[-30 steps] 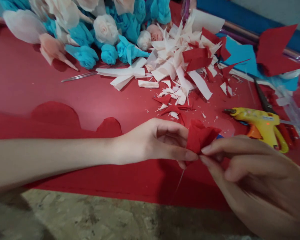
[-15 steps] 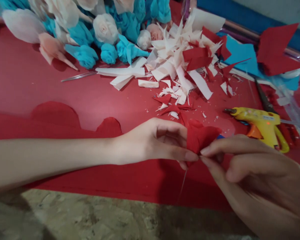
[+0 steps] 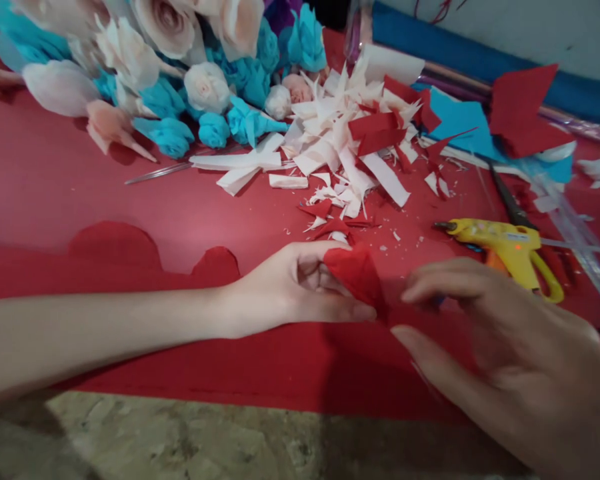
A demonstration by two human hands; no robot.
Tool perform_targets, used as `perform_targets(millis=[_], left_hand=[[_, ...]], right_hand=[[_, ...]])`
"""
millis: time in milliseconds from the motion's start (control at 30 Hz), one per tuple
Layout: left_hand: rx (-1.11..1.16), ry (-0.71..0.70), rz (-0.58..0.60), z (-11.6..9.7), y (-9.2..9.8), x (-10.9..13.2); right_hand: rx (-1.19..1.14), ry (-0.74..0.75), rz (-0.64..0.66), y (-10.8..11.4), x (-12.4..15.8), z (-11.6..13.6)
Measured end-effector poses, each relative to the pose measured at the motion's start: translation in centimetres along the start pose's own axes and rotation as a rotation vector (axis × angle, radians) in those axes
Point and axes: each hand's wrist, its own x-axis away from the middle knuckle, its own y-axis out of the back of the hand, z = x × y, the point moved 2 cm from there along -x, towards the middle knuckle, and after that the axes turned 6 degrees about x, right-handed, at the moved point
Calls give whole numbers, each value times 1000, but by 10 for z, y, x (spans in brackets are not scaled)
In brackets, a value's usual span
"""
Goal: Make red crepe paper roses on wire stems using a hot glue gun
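My left hand [image 3: 300, 290] is closed round a red crepe paper flower [image 3: 357, 277], holding its base between thumb and fingers. The petals point up and to the left, and part of the flower is hidden in the hand. To its right, apart from the flower, my right hand [image 3: 495, 340] has its thumb and index finger spread, a little blurred by motion. A thin pale line, perhaps thread, shows by the right thumb. A small blue bit shows behind the right fingers; I cannot tell whether it is held. Red paper [image 3: 205, 367] with rounded cut edges lies under both hands.
A yellow glue gun [image 3: 517, 247] with its light on lies beyond my right hand, next to dark scissors [image 3: 513, 200]. White and red paper scraps [image 3: 330, 140] are heaped at the centre back. Blue, white and peach paper flowers [image 3: 207, 90] fill the back left.
My right thumb and fingers have opened and drawn away from the flower's base. My left hand has shifted slightly left and turned the flower so that it tilts left.
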Motion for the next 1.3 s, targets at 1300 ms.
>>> perform_targets(millis=[1300], left_hand=[[-779,-417,51,-13,-4,7]], right_hand=[[-8,115,-64,7,10,-2]])
